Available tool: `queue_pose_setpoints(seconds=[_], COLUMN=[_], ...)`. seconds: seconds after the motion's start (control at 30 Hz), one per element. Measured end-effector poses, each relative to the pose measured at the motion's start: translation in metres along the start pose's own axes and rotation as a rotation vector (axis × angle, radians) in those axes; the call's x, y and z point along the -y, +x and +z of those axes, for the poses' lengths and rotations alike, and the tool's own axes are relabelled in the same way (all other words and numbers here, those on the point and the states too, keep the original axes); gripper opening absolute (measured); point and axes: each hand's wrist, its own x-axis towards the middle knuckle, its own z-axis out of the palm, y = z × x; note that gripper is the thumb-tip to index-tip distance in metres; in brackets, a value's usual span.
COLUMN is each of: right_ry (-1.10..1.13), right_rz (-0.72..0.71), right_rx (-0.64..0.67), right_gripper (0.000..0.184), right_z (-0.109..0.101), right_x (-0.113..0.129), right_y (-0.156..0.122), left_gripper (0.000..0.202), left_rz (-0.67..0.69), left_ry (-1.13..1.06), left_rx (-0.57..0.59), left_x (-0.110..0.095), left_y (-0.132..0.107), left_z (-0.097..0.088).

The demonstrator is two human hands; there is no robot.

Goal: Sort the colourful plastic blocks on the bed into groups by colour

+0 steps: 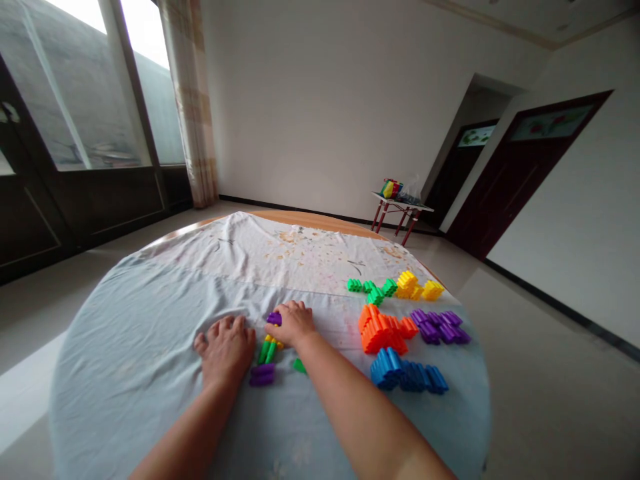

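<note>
My left hand (228,344) lies palm down on the cloth with its fingers spread, and it holds nothing. Just right of it stretches a small group of plastic blocks: a green pair (267,351) with yellow at its far end, and a purple pair (263,375) nearer to me. At the far end of this group, my right hand (296,321) has its thumb and fingers around a purple block (274,319), partly covering it. A single green block (299,365) lies beside my right wrist, partly hidden by the forearm.
Blocks sorted by colour sit on the right of the round table: green (376,291), yellow (409,285), orange (383,330), purple (440,327) and blue (400,371). The tablecloth (140,340) is wrinkled. Beyond stands a small table (419,207) with bags.
</note>
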Motion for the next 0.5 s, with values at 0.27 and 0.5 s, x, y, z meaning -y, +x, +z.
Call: queue_pose_setpoints(seconds=[0.27, 0.5], right_ry=[-0.024, 0.069], right_rz=[-0.112, -0.234], right_rx=[0.05, -0.087], right_gripper=[0.027, 0.037], right_z=[-0.021, -0.034], right_x=[-0.03, -0.008], right_y=[-0.043, -0.072], left_gripper=[0.043, 0.042], left_rz=[-0.001, -0.006], left_ry=[-0.011, 0.021], left_rx=[0.02, 0.03], left_x=[0.001, 0.002], left_y=[0.001, 0.004], left_z=[0.0, 0.005])
